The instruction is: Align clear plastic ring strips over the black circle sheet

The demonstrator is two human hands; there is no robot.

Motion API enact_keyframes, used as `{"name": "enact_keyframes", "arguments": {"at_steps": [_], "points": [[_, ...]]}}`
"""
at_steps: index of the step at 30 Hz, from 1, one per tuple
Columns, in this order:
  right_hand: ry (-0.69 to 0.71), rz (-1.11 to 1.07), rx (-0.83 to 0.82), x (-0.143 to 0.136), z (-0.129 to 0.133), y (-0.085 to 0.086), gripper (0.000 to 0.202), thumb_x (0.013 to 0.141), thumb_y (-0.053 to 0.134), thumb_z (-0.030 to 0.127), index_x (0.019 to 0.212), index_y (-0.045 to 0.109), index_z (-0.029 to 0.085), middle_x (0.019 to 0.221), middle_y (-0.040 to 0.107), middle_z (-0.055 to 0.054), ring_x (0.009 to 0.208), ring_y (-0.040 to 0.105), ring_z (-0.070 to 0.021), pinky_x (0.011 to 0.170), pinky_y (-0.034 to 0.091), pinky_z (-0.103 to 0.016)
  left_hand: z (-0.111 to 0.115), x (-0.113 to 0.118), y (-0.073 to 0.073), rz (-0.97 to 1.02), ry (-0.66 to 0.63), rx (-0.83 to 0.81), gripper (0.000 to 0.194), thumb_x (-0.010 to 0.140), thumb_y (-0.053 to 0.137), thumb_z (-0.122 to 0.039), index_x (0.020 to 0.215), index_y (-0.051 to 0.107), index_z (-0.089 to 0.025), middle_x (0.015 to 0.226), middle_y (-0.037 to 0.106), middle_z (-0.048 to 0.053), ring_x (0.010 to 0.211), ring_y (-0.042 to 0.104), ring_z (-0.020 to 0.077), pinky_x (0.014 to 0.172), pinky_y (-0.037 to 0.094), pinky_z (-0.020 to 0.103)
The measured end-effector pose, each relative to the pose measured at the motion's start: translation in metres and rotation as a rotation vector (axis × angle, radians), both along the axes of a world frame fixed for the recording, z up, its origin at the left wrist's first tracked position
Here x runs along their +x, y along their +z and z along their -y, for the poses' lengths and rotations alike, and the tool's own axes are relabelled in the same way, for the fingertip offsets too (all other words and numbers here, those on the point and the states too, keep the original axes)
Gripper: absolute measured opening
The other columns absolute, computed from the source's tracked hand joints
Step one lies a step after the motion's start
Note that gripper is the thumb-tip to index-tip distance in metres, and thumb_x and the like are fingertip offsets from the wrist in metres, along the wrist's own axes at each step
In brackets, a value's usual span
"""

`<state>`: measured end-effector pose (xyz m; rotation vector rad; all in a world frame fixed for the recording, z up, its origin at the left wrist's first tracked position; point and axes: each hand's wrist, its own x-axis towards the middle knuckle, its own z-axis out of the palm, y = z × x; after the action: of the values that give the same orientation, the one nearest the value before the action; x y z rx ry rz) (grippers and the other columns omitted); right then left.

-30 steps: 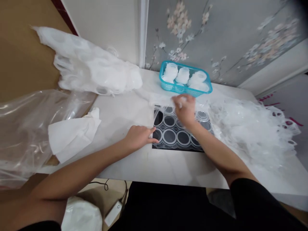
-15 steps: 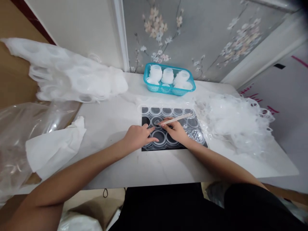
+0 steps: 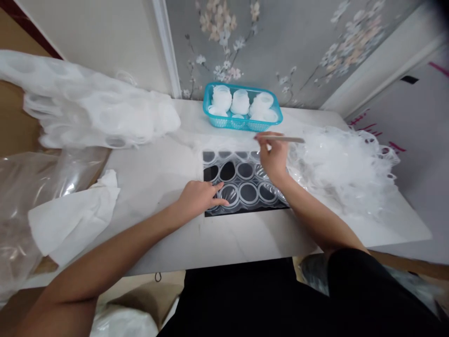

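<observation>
A translucent sheet with rows of rings (image 3: 248, 193) lies over a black mat (image 3: 228, 214) on the white table. My left hand (image 3: 200, 199) rests at the sheet's left side, thumb and forefinger spread apart on it. Above the sheet's upper right part, my right hand (image 3: 274, 157) is closed around a thin pale stick (image 3: 289, 139), which points right. Whether the right fingertips also pinch a small piece is too small to tell. Behind the sheet stands a blue basket (image 3: 242, 126) with several stacks of white translucent discs (image 3: 240, 102).
A large pile of white ringed sheets (image 3: 101, 110) lies at the left rear. White cloth (image 3: 75, 217) and clear plastic (image 3: 21, 196) are at the left. Tangled translucent sheet scraps (image 3: 343, 168) cover the table's right side. A flowered wall panel (image 3: 291, 42) rises behind.
My right hand has lifted from the sheet and moved right and towards the basket, with the stick turned nearly level. My left hand has stayed on the sheet. The view has shifted slightly.
</observation>
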<state>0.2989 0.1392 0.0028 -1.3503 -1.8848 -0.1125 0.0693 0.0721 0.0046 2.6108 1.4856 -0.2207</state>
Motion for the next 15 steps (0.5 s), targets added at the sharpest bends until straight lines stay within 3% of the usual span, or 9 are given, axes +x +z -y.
{"name": "enact_keyframes", "arguments": {"at_steps": [2, 5, 7, 10, 15], "points": [[0.014, -0.098, -0.038, 0.014, 0.004, 0.001, 0.026, 0.093, 0.042, 0.027, 0.094, 0.067, 0.021, 0.096, 0.070, -0.007, 0.100, 0.057, -0.0258, 0.090, 0.043, -0.045, -0.001, 0.001, 0.002, 0.006, 0.005, -0.019, 0.072, 0.074, 0.047, -0.074, 0.129, 0.054, -0.028, 0.086, 0.070, 0.005, 0.071, 0.064, 0.0227, 0.052, 0.030, 0.026], [0.244, -0.152, -0.268, 0.025, 0.030, -0.012, 0.022, 0.091, 0.049, 0.032, 0.091, 0.069, 0.022, 0.093, 0.071, -0.004, 0.097, 0.061, -0.0231, 0.089, 0.047, -0.040, -0.003, 0.008, 0.003, 0.062, -0.022, 0.032, 0.065, 0.079, 0.044, -0.072, 0.124, 0.059, -0.027, 0.098, 0.069, 0.005, 0.076, 0.064, 0.0219, 0.053, 0.031, 0.026], [0.314, -0.216, -0.386, 0.025, 0.046, -0.023, 0.022, 0.091, 0.050, 0.033, 0.089, 0.070, 0.023, 0.093, 0.072, -0.003, 0.099, 0.062, -0.0221, 0.092, 0.047, -0.038, -0.004, 0.018, 0.003, 0.089, -0.068, 0.098, 0.062, 0.084, 0.039, -0.068, 0.128, 0.055, -0.027, 0.101, 0.068, 0.006, 0.076, 0.064, 0.0216, 0.053, 0.031, 0.027], [0.299, -0.256, -0.438, 0.021, 0.053, -0.034, 0.023, 0.090, 0.051, 0.034, 0.087, 0.072, 0.024, 0.093, 0.073, -0.002, 0.106, 0.061, -0.0236, 0.099, 0.043, -0.041, -0.005, 0.035, 0.002, 0.073, -0.143, 0.158, 0.064, 0.085, 0.037, -0.067, 0.130, 0.053, -0.025, 0.092, 0.067, 0.006, 0.068, 0.064, 0.0220, 0.050, 0.029, 0.028], [0.286, -0.245, -0.480, 0.021, 0.045, -0.032, 0.022, 0.089, 0.052, 0.034, 0.090, 0.073, 0.025, 0.093, 0.074, -0.002, 0.112, 0.058, -0.0257, 0.099, 0.043, -0.044, -0.009, 0.047, -0.001, 0.052, -0.174, 0.149, 0.065, 0.081, 0.040, -0.070, 0.125, 0.058, -0.024, 0.087, 0.066, 0.006, 0.066, 0.064, 0.0224, 0.050, 0.030, 0.028]]}}
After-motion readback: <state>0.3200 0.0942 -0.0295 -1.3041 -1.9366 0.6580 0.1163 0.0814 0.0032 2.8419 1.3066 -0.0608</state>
